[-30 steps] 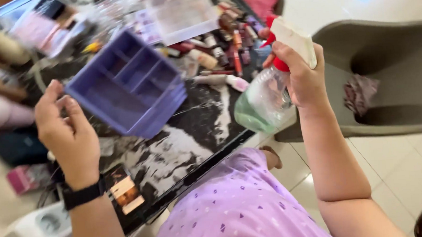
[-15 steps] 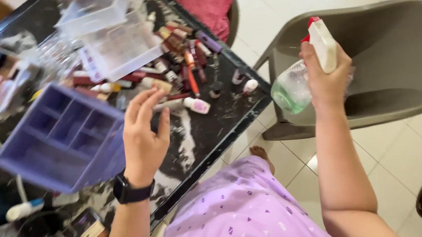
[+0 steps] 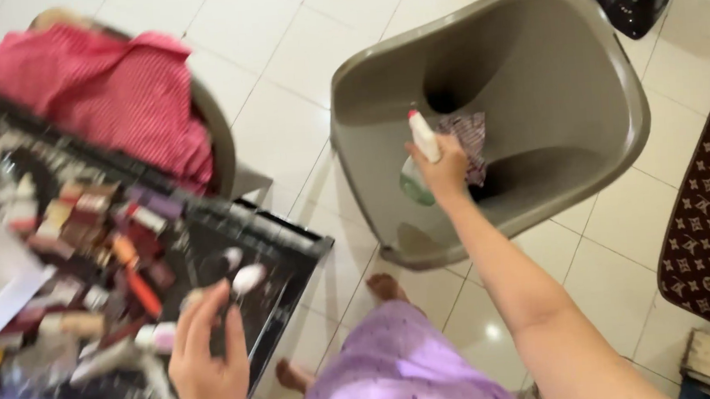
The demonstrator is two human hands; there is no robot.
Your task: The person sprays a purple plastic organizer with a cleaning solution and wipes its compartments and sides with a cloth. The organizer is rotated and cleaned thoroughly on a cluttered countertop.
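Outstretched, right hand (image 3: 443,169) grips spray bottle (image 3: 416,175) upright over grey chair (image 3: 612,110) | patterned cloth (image 3: 473,139) just right of fingers | left hand (image 3: 209,360) loosely open near cosmetics table (image 3: 284,253)

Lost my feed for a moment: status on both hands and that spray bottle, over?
Right hand gripping spray bottle over grey chair seat. Crumpled cloth right behind the bottle. Left hand open, empty, above cluttered table.
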